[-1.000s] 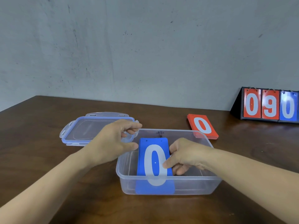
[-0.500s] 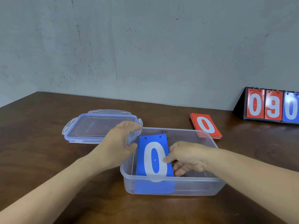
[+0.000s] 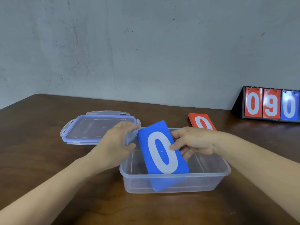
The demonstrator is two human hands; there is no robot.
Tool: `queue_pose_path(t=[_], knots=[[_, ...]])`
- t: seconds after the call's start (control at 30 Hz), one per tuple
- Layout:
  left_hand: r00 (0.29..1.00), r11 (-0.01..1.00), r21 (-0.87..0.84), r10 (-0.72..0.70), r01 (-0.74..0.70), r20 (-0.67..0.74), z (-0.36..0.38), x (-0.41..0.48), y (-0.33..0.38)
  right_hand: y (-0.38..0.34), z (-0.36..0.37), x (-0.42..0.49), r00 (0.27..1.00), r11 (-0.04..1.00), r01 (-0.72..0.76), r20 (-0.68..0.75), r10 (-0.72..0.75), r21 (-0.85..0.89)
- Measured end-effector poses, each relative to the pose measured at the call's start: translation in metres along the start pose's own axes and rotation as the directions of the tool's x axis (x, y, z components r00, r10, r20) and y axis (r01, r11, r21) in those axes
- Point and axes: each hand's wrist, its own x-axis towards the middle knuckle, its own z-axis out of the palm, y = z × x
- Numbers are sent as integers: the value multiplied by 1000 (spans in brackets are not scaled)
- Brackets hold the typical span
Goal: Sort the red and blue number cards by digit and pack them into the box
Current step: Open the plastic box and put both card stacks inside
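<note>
Wooden table (image 3: pixel 48 159), left hand (image 3: pixel 116 143) gripping box (image 3: pixel 211 174), right hand (image 3: pixel 194 142) pinching blue cards (image 3: pixel 162 151), lid (image 3: pixel 90 129), red cards (image 3: pixel 203 122) behind

The tilted blue card stack (image 3: pixel 162 151) blocks the left-centre of the clear box (image 3: pixel 177 177); the floor to its right is open. The left hand (image 3: pixel 116 143) grips the far-left corner; the right hand (image 3: pixel 194 142), pinching the stack, overhangs the far rim. The lid (image 3: pixel 97 127) lies just behind-left.

Plain indoor room with a worktable; what kind of room it is cannot be told.
A bare grey plaster wall (image 3: pixel 146 46), scuffed and speckled, rises behind a dark brown wooden table (image 3: pixel 40 151). A black tabletop flip scoreboard with red and blue number cards (image 3: pixel 271 104) stands at the back right. A clear plastic storage box (image 3: pixel 203 182) sits nearer the viewer.
</note>
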Motion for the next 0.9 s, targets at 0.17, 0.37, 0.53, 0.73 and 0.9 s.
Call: queue_pose_path(t=[0.17,0.37,0.53,0.73,0.9], knots=[[1000,1000,-13,2,-3,-12,1,1,0,-6,-10,7,998,998,29,49,-26,-54],[999,999,-38,-13,12,-33,1,-1,3,-14,-20,21,996,960,71,70,-54,-272],[1000,999,-38,8,-9,-22,1,-2,4,-22,-18,34,983,873,57,182,36,-484],[999,999,-49,22,-25,-49,3,-1,5,-18,-1,47,933,858,107,350,89,-502],[997,999,-23,32,-33,-73,5,-1,4,-15,6,50,923,829,206,385,12,-519]])
